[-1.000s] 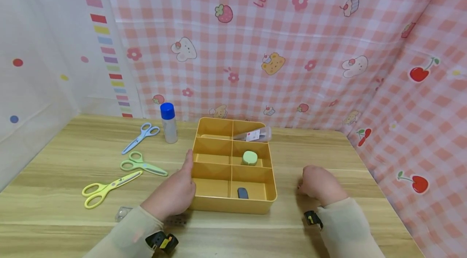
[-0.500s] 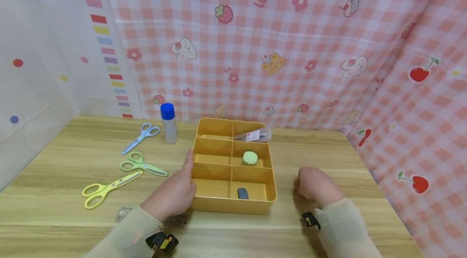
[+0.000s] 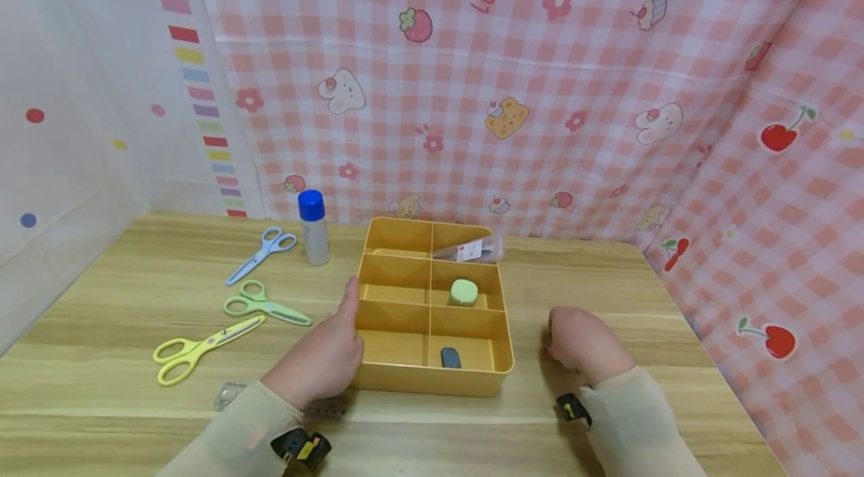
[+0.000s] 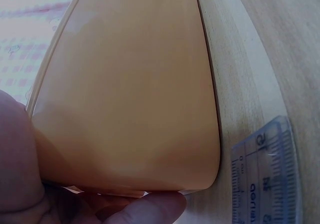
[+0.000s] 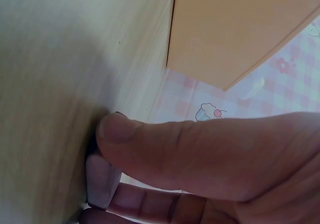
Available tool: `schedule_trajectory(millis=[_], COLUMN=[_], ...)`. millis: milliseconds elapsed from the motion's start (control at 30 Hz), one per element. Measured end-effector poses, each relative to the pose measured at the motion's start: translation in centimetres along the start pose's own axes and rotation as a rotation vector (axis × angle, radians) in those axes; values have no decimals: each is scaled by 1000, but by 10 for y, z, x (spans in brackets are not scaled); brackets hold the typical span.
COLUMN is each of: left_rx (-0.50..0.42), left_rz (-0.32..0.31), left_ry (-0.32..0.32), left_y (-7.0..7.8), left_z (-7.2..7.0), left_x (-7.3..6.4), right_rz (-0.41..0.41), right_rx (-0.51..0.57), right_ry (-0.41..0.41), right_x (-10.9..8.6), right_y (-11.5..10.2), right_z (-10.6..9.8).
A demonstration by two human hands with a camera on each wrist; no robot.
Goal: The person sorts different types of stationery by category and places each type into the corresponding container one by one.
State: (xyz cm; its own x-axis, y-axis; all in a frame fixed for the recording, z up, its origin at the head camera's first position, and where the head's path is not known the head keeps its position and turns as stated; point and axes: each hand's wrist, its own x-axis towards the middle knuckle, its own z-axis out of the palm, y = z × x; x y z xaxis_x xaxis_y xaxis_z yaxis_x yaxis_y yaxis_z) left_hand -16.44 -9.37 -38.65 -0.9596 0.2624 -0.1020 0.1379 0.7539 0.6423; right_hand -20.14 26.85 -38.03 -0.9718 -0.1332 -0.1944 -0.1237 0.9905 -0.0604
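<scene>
A yellow-orange organizer box with several compartments stands mid-table. My left hand rests against its left wall, fingers laid along the side; the left wrist view shows the box's front face close up. To the right of the box, my right hand is low at the tabletop. Its thumb and fingers pinch a small greyish-mauve block, which the head view hides behind the hand. Inside the box are a dark grey rounded piece, a pale green lidded container and a clear labelled tube.
Blue, green and yellow scissors lie on the left. Behind them stands a blue-capped bottle. A clear ruler lies partly under my left forearm. Patterned cloth hangs behind the table.
My right hand has shifted slightly left, toward the box, staying low at the table. The left hand and the box have kept their places.
</scene>
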Motion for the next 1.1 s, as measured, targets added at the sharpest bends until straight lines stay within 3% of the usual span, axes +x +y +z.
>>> schedule_trajectory(millis=[300,733,1100], left_rx=[-6,5,4], left_rz=[-14,26,20], left_ry=[-4,6,2], left_y=[-1,0,0], left_z=[1,-1,0], left_x=[1,0,0], right_rz=[-19,6,22], right_rx=[13,44,90], right_ry=[9,22,78], right_x=[-1,-4,-3], right_y=[0,-3,-4], right_z=[-1,-8,-8])
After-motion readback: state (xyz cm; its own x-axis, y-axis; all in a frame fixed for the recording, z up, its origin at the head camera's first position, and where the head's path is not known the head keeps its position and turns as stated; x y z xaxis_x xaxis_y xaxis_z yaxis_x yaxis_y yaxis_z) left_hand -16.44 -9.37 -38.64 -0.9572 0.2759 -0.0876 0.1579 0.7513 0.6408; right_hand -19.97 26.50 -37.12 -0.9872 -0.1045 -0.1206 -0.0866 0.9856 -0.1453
